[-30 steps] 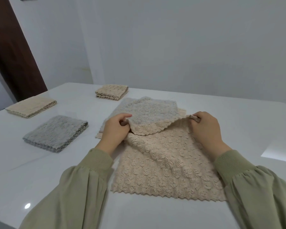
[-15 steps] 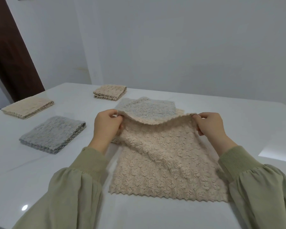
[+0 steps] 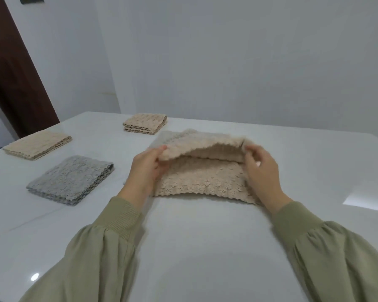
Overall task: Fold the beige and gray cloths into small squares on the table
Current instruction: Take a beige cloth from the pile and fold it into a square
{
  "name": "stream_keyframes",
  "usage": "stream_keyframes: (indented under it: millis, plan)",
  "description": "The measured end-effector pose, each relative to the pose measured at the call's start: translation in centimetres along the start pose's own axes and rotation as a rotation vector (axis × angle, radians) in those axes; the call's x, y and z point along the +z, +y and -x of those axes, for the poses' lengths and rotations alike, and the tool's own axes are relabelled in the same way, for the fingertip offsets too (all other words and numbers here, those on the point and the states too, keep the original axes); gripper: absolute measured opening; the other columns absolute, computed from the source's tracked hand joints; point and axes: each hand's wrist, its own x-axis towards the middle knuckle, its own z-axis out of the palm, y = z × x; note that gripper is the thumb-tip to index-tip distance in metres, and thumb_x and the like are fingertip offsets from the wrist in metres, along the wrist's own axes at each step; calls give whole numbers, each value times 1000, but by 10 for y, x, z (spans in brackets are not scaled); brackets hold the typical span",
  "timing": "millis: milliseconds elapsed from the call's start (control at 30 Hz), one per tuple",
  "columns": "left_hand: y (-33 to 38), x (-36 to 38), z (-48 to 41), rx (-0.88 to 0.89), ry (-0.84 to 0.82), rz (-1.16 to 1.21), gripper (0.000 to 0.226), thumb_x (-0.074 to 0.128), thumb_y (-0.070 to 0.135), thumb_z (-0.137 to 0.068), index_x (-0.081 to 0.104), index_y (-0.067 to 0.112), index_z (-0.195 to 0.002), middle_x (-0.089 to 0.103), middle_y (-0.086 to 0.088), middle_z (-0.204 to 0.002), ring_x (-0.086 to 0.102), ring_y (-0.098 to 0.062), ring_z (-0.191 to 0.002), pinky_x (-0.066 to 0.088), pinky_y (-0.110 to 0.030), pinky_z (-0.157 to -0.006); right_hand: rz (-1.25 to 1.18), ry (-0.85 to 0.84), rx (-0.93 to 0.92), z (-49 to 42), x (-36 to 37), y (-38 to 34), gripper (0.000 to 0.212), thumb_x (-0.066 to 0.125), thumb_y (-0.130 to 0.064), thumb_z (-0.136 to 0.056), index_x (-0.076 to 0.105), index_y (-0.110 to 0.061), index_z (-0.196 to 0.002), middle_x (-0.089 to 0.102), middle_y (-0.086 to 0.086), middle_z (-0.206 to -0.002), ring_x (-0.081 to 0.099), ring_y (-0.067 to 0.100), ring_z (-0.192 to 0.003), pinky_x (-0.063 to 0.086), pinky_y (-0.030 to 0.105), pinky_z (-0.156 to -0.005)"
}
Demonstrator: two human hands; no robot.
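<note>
A beige textured cloth (image 3: 203, 182) lies in the middle of the white table (image 3: 205, 247), its far half raised and curling back over the near half. My left hand (image 3: 146, 168) pinches the raised left corner. My right hand (image 3: 262, 171) pinches the raised right corner. Under and behind it a pale gray cloth (image 3: 172, 136) lies spread out, only its far left part showing.
A folded gray cloth (image 3: 71, 178) lies to the left. Two folded beige cloths sit farther off, one at the far left (image 3: 38, 147) and one at the back (image 3: 145, 123). A dark wooden door frame (image 3: 15, 79) stands beyond the table's left corner.
Both hands have lifted the beige cloth's far edge off the gray cloth and drawn it toward me, so the cloth's far half now arches over its near half.
</note>
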Motion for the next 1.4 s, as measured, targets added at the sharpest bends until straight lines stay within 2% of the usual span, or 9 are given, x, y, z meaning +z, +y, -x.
stream_keyframes:
  millis: [200, 367, 533, 667, 800, 967, 1067, 1167, 1400]
  plan:
    - [-5, -3, 3, -34, 77, 3, 23, 58, 4, -90, 63, -4, -110, 67, -19, -106, 65, -27, -99, 54, -36, -90, 6, 154, -66, 7, -4, 3, 17, 52, -12, -91, 67, -14, -99, 63, 2, -98, 53, 9, -92, 34, 3, -81]
    - [5, -14, 6, -53, 128, -14, 20, 53, 3, -87, 72, 9, -88, 60, -6, -81, 57, -19, -60, 51, -26, -55, -21, 315, -69, 17, -12, -3, 29, 43, -24, -85, 50, -10, -60, 51, 3, -63, 46, 20, -69, 36, 29, -68]
    - [-9, -32, 11, 376, 157, -1261, 22, 55, 20, -87, 68, 21, -105, 59, -1, -108, 53, -19, -100, 40, -29, -83, 479, 85, -154, 26, -16, 14, 34, 52, -23, -84, 52, -12, -51, 49, -1, -81, 41, 21, -82, 34, 35, -75]
    - [-15, -24, 22, 595, -167, -1105, 25, 67, 29, -85, 68, 21, -108, 58, 6, -109, 45, -9, -109, 35, -26, -95, 443, -104, -365, 37, -10, 8, 26, 46, -36, -79, 52, -15, -65, 48, -3, -80, 43, 19, -78, 37, 34, -74]
    - [-26, -15, 28, 604, -519, -1295, 56, 75, 40, -75, 58, 26, -126, 53, 10, -123, 41, -9, -117, 31, -23, -101, 658, -432, -436, 49, -7, 8, 54, 47, -60, -70, 56, -18, -101, 55, -2, -98, 49, 21, -92, 42, 38, -87]
    - [-31, -16, 22, 710, -421, -1337, 48, 62, 9, -80, 59, 19, -126, 56, 5, -126, 45, -15, -118, 30, -18, -98, 746, -335, -486, 43, -9, 11, 44, 63, -22, -67, 57, -14, -110, 59, 4, -102, 54, 29, -97, 38, 38, -89]
    - [-27, -19, 21, 720, -371, -1300, 47, 56, -3, -76, 65, 17, -118, 63, 2, -118, 51, -17, -113, 30, -16, -93, 771, -329, -497, 39, -13, 12, 50, 62, -20, -62, 58, -12, -111, 61, 5, -103, 55, 32, -99, 39, 41, -92]
    - [-24, -24, 19, 712, -286, -1279, 40, 56, -2, -80, 68, 15, -114, 67, 0, -113, 56, -20, -109, 37, -24, -91, 809, -369, -464, 40, -12, 10, 57, 65, -32, -66, 56, -14, -119, 60, 3, -112, 52, 29, -109, 33, 43, -103]
    - [-16, -24, 20, 598, 43, -1129, 23, 59, 10, -87, 70, 16, -106, 70, 0, -105, 60, -19, -98, 38, -22, -81, 824, -155, -496, 36, -14, 16, 55, 70, -3, -54, 58, -11, -108, 59, 7, -107, 55, 32, -95, 38, 46, -91]
